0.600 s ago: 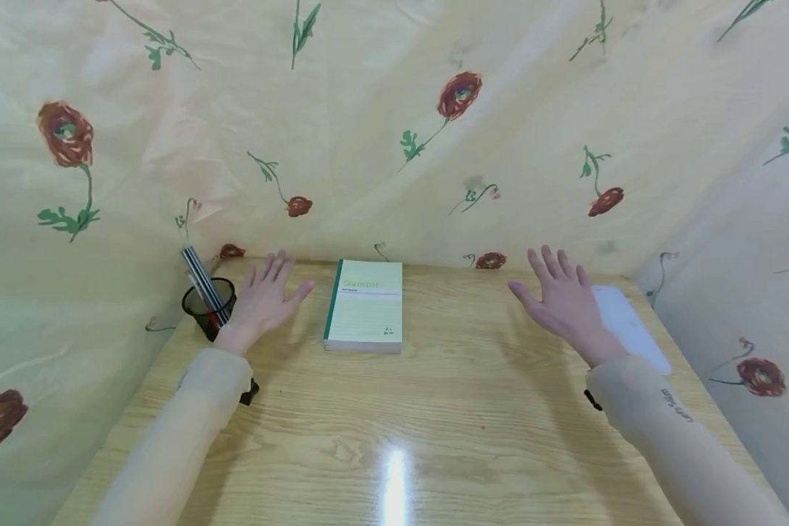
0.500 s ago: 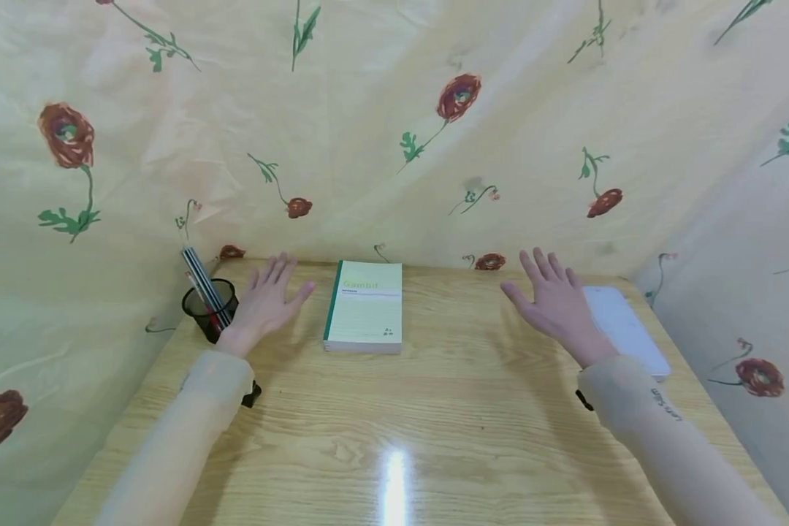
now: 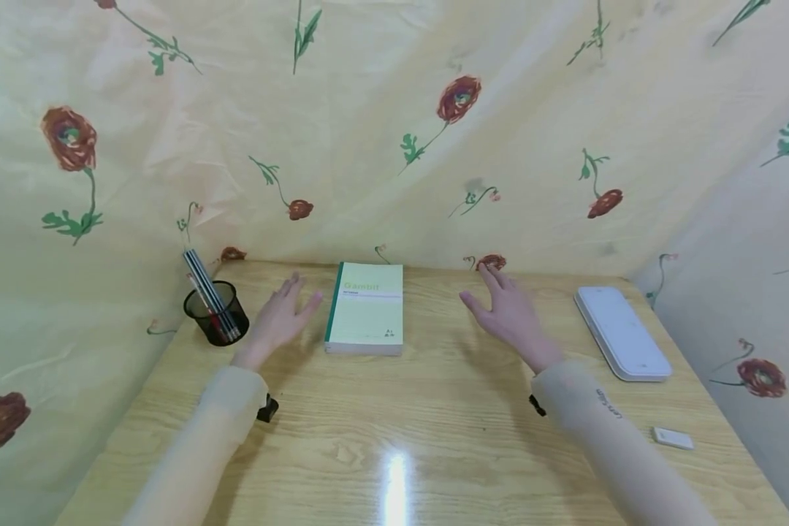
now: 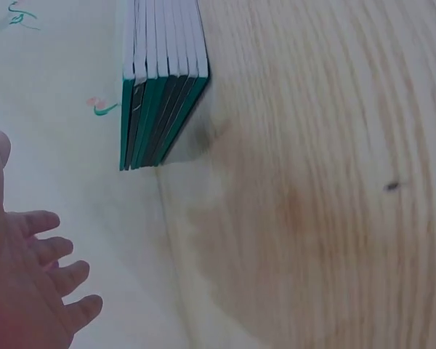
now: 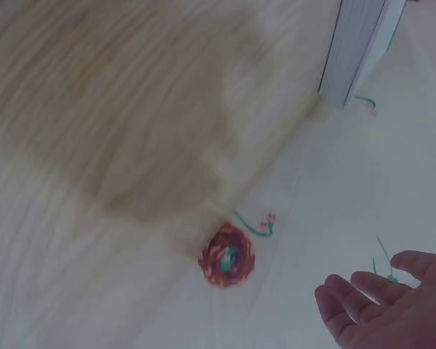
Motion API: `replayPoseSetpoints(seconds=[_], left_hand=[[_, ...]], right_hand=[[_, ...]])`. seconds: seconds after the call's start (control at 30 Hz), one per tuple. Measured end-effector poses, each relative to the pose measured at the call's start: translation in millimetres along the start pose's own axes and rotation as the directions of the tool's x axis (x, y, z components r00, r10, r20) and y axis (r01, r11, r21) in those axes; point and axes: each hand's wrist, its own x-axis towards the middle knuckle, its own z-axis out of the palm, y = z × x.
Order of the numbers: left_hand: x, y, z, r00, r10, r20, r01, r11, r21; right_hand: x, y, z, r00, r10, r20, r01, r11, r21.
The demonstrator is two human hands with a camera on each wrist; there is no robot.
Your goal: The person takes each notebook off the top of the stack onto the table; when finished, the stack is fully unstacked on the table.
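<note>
A stack of several notebooks (image 3: pixel 367 307) with a pale cover and green spine lies at the back middle of the table. To its left my left hand (image 3: pixel 279 318) hovers over the wood, fingers extended and thumb apart, holding nothing. My right hand (image 3: pixel 509 314) is held in the air to the right of the stack, also with fingers spread and nothing in it. In the left wrist view the stack's layered green spines (image 4: pixel 160 120) face my left palm. The right wrist view catches the stack's page edges (image 5: pixel 352 51) beyond my right fingers.
A black mesh cup (image 3: pixel 218 314) with pencils (image 3: pixel 204 281) stands at the back left. On the right lie a white flat case (image 3: pixel 621 332) and a small white block (image 3: pixel 673 438). A flowered cloth (image 3: pixel 394 146) hangs behind the table (image 3: pixel 368 409).
My right hand has moved left toward the notebooks, leaving the white case and small white block in full view. My left hand has shifted slightly right. The notebooks stay in place.
</note>
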Motion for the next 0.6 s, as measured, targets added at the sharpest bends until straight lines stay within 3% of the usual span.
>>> replayPoseSetpoints(seconds=[0.33,0.6], left_hand=[[-1.5,7.8,21.1,0.997,-0.072,0.013,0.073,0.987,-0.146],[-1.0,12.5,36.1,0.995,-0.103,-0.009,0.099,0.972,-0.215]], right_hand=[[2.3,-22.1,36.7,0.998,0.043,0.043,-0.050,0.982,0.184],[3.8,-43.4,63.8,0.988,0.109,0.114,-0.145,0.912,0.384]])
